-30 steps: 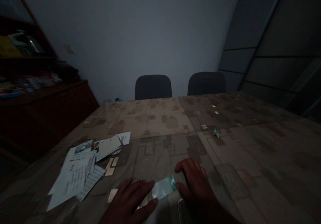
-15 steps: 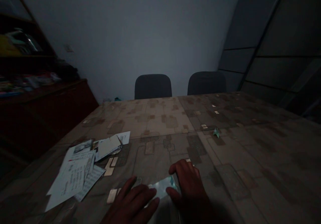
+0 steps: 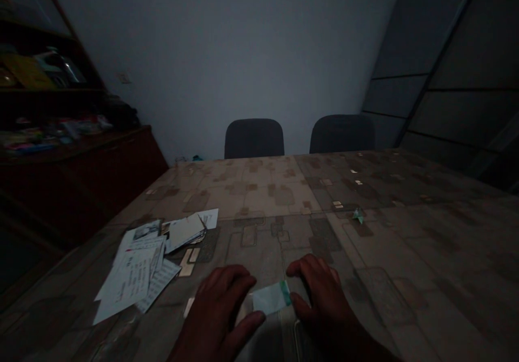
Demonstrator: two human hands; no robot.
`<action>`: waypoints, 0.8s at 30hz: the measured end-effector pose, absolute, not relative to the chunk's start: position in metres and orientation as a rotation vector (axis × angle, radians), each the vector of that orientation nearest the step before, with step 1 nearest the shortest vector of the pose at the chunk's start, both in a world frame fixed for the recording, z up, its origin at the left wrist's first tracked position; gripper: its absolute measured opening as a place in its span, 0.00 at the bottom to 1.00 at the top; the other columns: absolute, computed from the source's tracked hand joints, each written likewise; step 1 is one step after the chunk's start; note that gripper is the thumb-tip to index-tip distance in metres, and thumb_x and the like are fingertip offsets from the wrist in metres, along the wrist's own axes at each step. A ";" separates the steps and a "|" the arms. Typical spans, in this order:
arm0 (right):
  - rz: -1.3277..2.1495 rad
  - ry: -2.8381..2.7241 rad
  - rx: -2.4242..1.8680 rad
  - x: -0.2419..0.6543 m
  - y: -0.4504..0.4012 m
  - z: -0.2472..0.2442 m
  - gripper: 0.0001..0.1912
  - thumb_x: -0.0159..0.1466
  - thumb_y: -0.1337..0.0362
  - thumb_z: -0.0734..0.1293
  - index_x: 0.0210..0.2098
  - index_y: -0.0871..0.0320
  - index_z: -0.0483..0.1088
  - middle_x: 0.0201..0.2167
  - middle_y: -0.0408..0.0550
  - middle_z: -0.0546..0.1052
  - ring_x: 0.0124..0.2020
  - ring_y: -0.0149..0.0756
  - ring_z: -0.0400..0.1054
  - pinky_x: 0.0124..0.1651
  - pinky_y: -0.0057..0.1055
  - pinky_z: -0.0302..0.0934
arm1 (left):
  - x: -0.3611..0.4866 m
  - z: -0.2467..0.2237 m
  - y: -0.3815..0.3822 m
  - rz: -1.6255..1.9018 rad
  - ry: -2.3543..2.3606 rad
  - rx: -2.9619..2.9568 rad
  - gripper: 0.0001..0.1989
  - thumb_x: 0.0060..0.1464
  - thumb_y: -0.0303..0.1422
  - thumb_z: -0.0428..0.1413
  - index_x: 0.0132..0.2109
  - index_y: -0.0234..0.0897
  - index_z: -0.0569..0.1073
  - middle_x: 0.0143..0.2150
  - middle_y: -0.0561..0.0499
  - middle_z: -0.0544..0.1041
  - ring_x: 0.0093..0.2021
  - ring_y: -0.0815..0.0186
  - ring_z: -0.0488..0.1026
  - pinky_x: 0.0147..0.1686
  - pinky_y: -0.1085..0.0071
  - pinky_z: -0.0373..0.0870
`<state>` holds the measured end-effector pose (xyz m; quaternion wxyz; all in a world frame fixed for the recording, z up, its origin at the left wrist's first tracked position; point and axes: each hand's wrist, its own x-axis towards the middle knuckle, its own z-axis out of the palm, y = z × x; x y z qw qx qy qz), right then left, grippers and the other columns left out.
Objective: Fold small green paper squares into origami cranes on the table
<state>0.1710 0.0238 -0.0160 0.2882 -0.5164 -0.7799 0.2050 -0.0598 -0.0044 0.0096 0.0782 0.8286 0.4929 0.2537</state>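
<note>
A small pale rectangular piece (image 3: 270, 298) with a green strip at its right end lies on the table in front of me; it looks like paper or thin film, but the dim light hides its exact kind. My left hand (image 3: 221, 305) curves around its left end, thumb and index finger spread apart, the thumb tip at its lower edge. At the green end is my right hand (image 3: 318, 294), thumb tip against the strip and index finger held apart above it. Neither hand appears to pinch the piece.
Printed sheets (image 3: 133, 270) and a stack of cards or papers (image 3: 185, 231) lie to the left. A small green folded shape (image 3: 358, 216) sits at the right. Two dark chairs (image 3: 254, 137) stand behind the patterned tablecloth (image 3: 259, 186); a wooden cabinet (image 3: 121, 153) is at left.
The fingers of both hands have opened away from the pale piece, showing more of it. My left index finger has lifted off its face. The view has shifted slightly left.
</note>
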 end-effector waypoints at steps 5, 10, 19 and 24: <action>0.601 -2.077 -1.299 0.172 0.020 -0.010 0.16 0.53 0.74 0.65 0.41 0.55 0.67 0.37 0.45 0.72 0.41 0.43 0.64 0.45 0.38 0.54 | -0.041 0.010 0.004 0.684 1.418 2.319 0.11 0.50 0.34 0.62 0.38 0.39 0.68 0.43 0.46 0.73 0.43 0.55 0.70 0.41 0.62 0.68; 0.693 -2.068 -1.223 0.168 0.020 -0.006 0.09 0.55 0.68 0.70 0.37 0.55 0.71 0.31 0.42 0.73 0.37 0.40 0.66 0.44 0.38 0.54 | -0.038 0.003 -0.002 0.846 1.360 2.122 0.05 0.55 0.29 0.55 0.32 0.40 0.66 0.33 0.51 0.73 0.34 0.61 0.69 0.34 0.69 0.64; 0.867 -1.805 -1.035 0.162 0.026 -0.004 0.07 0.60 0.63 0.62 0.28 0.58 0.70 0.26 0.43 0.68 0.31 0.35 0.63 0.35 0.31 0.56 | -0.025 0.006 0.002 0.988 1.350 1.305 0.10 0.48 0.39 0.57 0.30 0.35 0.74 0.22 0.56 0.66 0.24 0.68 0.62 0.24 0.74 0.55; 0.983 -1.742 -1.078 0.156 0.022 0.000 0.04 0.58 0.63 0.65 0.29 0.58 0.69 0.23 0.41 0.66 0.27 0.33 0.61 0.31 0.28 0.55 | -0.020 -0.001 0.003 1.044 1.384 1.227 0.15 0.45 0.42 0.60 0.23 0.33 0.74 0.19 0.56 0.64 0.21 0.69 0.58 0.23 0.74 0.51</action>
